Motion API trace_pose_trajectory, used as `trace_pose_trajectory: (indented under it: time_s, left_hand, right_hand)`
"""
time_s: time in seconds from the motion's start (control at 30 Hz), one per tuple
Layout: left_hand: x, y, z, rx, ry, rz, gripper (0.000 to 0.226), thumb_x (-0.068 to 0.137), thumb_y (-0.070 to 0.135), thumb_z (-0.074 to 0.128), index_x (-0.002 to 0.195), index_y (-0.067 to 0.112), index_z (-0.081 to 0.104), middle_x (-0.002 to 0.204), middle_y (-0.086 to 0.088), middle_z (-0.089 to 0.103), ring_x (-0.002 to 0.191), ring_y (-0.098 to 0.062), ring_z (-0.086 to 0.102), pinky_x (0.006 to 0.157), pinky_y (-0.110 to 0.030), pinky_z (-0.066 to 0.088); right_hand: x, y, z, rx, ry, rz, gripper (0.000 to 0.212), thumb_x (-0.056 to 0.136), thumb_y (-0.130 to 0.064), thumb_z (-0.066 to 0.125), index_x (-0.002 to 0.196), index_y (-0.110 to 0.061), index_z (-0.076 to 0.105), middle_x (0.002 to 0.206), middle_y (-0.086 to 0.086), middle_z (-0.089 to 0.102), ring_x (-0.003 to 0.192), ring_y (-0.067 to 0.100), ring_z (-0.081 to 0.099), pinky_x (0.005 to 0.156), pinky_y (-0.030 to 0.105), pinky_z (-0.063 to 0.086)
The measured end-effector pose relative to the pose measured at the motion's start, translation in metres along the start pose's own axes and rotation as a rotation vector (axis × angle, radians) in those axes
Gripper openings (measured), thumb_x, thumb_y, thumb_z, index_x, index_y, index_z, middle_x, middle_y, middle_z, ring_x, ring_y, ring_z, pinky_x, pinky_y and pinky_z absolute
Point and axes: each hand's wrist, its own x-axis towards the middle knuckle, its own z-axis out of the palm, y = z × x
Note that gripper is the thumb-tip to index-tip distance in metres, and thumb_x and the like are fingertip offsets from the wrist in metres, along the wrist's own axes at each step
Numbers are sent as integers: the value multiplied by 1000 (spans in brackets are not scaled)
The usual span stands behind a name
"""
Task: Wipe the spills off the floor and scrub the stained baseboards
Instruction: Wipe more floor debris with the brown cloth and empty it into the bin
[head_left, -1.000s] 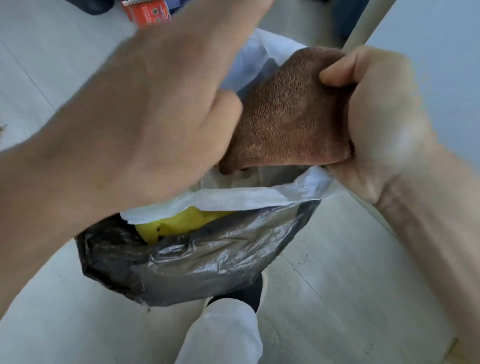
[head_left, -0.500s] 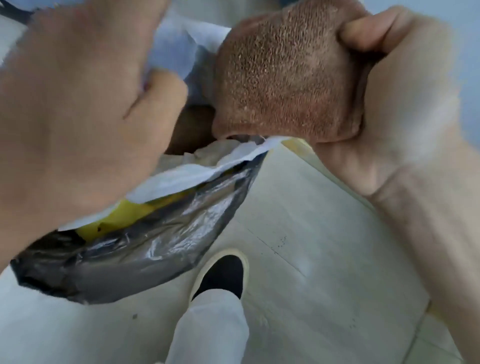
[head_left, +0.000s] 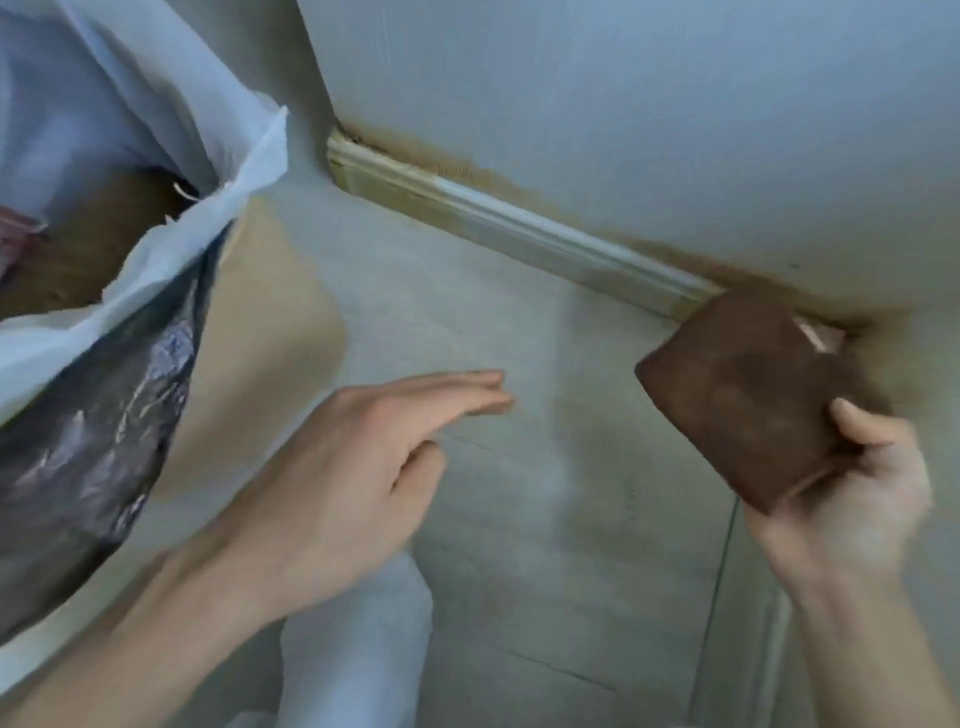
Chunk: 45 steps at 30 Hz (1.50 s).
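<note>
No writing or brand could be read anywhere in the head view. The brown cloth (head_left: 748, 395), folded into a rough rectangle, was held up at the right, its long axis running from the near right toward the far left, its far corner overlapping the stained baseboard (head_left: 519, 228); whether it touched the baseboard could not be told through the blur. The right hand (head_left: 852, 499) gripped the cloth's near end, thumb curled over its top face and fingers underneath. The left hand (head_left: 363, 467) hung over the floor (head_left: 467, 322) with its fingers straight and close together, pointing right and holding nothing. The 2 hands were well apart.

The baseboard ran from the far left toward the near right along the foot of the pale wall (head_left: 623, 104), with brown staining along its top edge and yellowish marks at its far-left end. A tan spill (head_left: 270, 322) lay on the floor beside the bag (head_left: 104, 415), a dark plastic bag lined in white, which filled the left side.

0.5 s earlier both hands had been close together over the bag's mouth, the right one clutching the cloth bunched; the left hand had since let go of the bag, the cloth had come away toward the baseboard, and the view had swung to the wall.
</note>
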Motion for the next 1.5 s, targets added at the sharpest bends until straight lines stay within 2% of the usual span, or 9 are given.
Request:
trace_pose_trajectory:
  time_s: [0.13,0.2,0.33,0.5,0.77,1.0,1.13,1.27,1.5]
  left_hand:
    - [-11,-46,24,-72,48,-308,70,93,-3,38,143,44,56,136,30,61,127,13,53,113,-26,44]
    - [-8,-57,31,-87,86,-352,74,93,-6,35,149,40,50,141,24,59,129,10,53,114,-30,43]
    - [-12,-72,30,-165,153,-388,75,93,-13,32,152,32,49,144,23,57,128,10,54,113,-28,44]
    - [-36,-74,28,-231,173,-399,75,93,-13,33,152,30,47,145,20,57,129,10,53,112,-23,43]
    - [30,-97,19,-367,218,-313,87,85,11,33,164,37,7,171,8,19,154,1,20,129,-40,21]
    - [36,-139,-2,-422,307,-323,98,77,5,32,163,41,1,163,23,21,154,1,21,128,-41,20]
    - [28,-162,-26,-431,442,-447,94,77,7,31,164,37,10,162,12,32,149,-3,34,127,-40,25]
    - [1,-161,-27,-420,487,-489,82,86,12,33,145,69,25,152,17,48,137,-6,52,121,-44,37]
    - [-44,-151,-12,-391,594,-453,71,88,9,33,144,53,36,139,9,63,117,-11,68,97,-32,53]
  right_hand:
    - [-26,81,-65,-142,464,69,46,96,-19,38,134,-24,63,139,2,65,127,18,63,103,34,53]
    - [-23,113,-62,-391,497,19,46,94,-17,42,134,-26,63,136,-2,65,129,15,60,109,30,48]
    - [12,155,-9,-738,162,-5,53,94,-17,44,144,-27,57,142,-6,57,130,0,51,112,16,36]
    - [79,189,61,-1044,-381,-46,57,91,-25,42,146,-39,54,162,-3,40,153,14,26,126,34,19]
    - [92,202,136,-1173,-955,37,44,82,-22,44,111,-39,73,119,-19,70,114,2,58,98,23,41]
    - [51,163,42,-1146,-1021,325,51,78,-7,42,109,-23,79,120,-9,74,124,4,62,102,14,41]
    - [55,139,45,-1053,-830,380,51,72,-12,41,103,-19,81,108,-2,78,113,21,67,95,20,47]
    - [74,114,111,-903,-566,277,54,74,-20,36,105,-19,80,114,2,77,115,24,67,103,45,52]
    - [112,220,271,-1256,-1007,-60,41,80,-30,44,106,-25,76,114,4,74,108,17,64,99,30,48]
